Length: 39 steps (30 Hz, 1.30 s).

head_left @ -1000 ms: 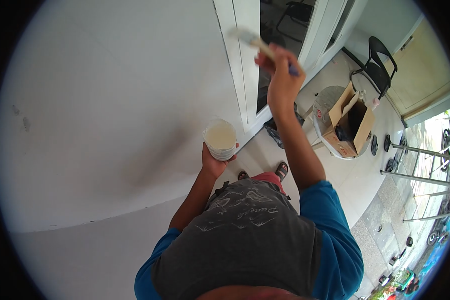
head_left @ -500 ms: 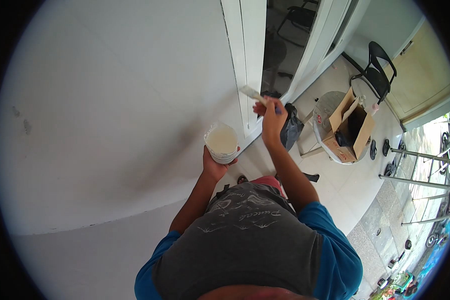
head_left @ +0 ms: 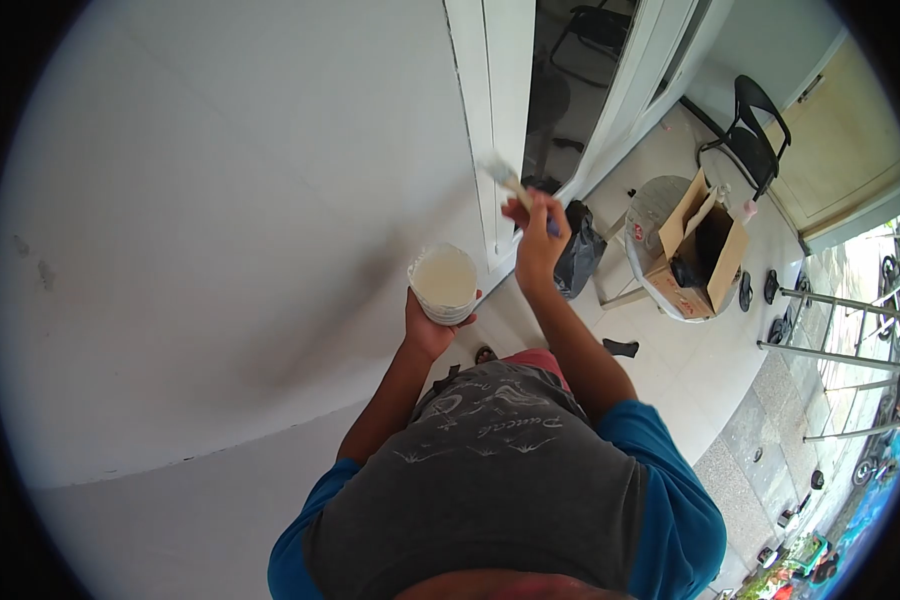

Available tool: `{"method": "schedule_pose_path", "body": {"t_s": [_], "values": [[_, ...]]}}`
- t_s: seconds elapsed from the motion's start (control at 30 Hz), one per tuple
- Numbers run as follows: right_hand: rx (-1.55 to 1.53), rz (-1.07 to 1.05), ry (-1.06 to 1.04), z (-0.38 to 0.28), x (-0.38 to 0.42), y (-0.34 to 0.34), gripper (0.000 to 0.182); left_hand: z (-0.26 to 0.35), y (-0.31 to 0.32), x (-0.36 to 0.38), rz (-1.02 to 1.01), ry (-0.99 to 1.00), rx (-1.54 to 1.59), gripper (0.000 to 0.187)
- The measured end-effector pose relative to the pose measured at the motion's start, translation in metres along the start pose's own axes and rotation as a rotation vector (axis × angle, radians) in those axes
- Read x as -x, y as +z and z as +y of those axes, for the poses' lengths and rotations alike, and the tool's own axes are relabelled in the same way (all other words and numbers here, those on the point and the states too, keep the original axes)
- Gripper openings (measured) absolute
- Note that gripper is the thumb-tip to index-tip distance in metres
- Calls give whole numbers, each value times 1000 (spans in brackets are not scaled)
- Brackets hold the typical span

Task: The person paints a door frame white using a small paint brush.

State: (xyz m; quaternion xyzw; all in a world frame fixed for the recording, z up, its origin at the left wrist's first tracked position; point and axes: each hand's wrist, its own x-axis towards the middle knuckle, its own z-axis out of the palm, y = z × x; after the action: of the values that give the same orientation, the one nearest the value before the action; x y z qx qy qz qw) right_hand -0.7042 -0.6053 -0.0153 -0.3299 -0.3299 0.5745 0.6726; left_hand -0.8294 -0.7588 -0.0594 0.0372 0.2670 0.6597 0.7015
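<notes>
My left hand [head_left: 433, 326] is wrapped round a white tub of pale paint [head_left: 444, 282], its open top facing up toward me. In my right hand [head_left: 539, 233] is a paintbrush [head_left: 511, 180], gripped by the handle. Its pale bristles point up and left, overlapping the white door frame [head_left: 487, 120] in this view and slightly blurred. Left of the frame stretches a large white wall [head_left: 230, 190], with a dark, ragged line where the two meet.
A black plastic bag [head_left: 578, 255] sits on the floor beyond my right hand. Farther right, an open cardboard box [head_left: 692, 285] stands on a round table [head_left: 650, 215]. Behind it is a black chair [head_left: 755, 130]. Sandals [head_left: 772, 287] and metal legs [head_left: 830, 357] lie toward the right.
My right hand has shifted slightly left, and the brush has tilted more upright with its bristles higher. The tub in my left hand has hardly moved.
</notes>
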Motion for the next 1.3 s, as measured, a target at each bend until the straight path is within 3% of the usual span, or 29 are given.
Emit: {"method": "schedule_pose_path", "body": {"t_s": [0.03, 0.13, 0.23, 0.33, 0.4, 0.47, 0.6, 0.67, 0.77, 0.97, 1.07, 1.2, 1.3], "values": [[44, 83, 110, 15, 5, -14, 21, 1, -1, 1, -13, 3, 15, 61], [118, 62, 260, 8, 1, -15, 20, 2, -1, 1, -35, -2, 37, 60], [33, -63, 11, -52, -26, 30, 25, 1, -2, 3, 8, 5, -28, 59], [-105, -166, -95, -118, -37, 74, 26, 1, 3, 5, 1, -2, -31, 59], [-335, -268, -262, -135, -37, 89, 27, 1, 4, 5, 22, -7, -21, 59], [-316, -270, -288, -119, -36, 83, 26, 0, 4, 7, 49, -12, -9, 58], [-144, -118, -90, -27, -21, 25, 22, 0, 0, 5, 34, -29, 1, 60], [83, 65, 161, 20, -7, -24, 22, -1, -1, 4, 3, -25, 25, 60], [194, 32, 223, 4, -11, -18, 23, 1, 1, 3, 25, -19, 10, 61], [-156, -261, -228, -134, -50, 88, 27, -1, 6, 6, 67, -32, -30, 60], [-265, -303, -396, -160, -49, 111, 26, -2, 5, 4, 28, -37, -18, 59], [-256, -278, -222, -80, -40, 68, 25, -2, 1, 1, 41, -41, -46, 60], [-69, -117, -58, -21, -11, 17, 23, -1, 4, -2, 31, -35, -24, 60]]}}
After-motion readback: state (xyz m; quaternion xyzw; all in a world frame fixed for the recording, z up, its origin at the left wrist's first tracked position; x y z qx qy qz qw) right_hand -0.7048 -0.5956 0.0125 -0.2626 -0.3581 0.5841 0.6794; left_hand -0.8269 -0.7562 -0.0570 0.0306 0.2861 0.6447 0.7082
